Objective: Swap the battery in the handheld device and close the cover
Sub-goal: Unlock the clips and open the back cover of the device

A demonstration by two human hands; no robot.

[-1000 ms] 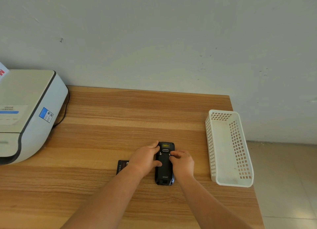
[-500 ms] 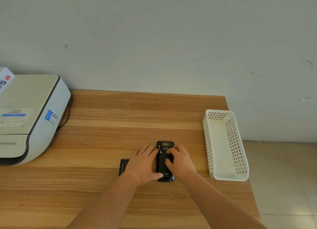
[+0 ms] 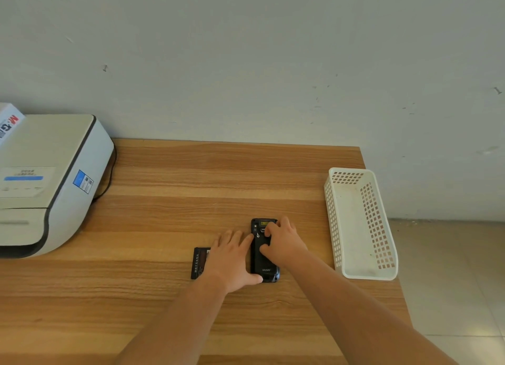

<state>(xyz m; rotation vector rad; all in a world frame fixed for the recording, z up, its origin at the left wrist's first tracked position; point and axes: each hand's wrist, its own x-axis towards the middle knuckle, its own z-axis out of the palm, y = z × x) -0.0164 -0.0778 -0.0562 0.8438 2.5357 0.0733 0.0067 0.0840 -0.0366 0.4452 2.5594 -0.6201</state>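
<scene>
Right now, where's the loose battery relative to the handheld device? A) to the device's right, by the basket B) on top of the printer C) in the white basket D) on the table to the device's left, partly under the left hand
D: the loose battery lies flat on the table left of the handheld device, its right part covered by the left hand; the white basket holds none.

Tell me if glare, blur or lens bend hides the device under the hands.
Head view: even, soft light, no glare on the device; sharp enough to read the logo near its bottom end; wide-angle bend curves the printer and basket at the edges, not the centre; only the left hand and right hand hide parts of it.
</scene>
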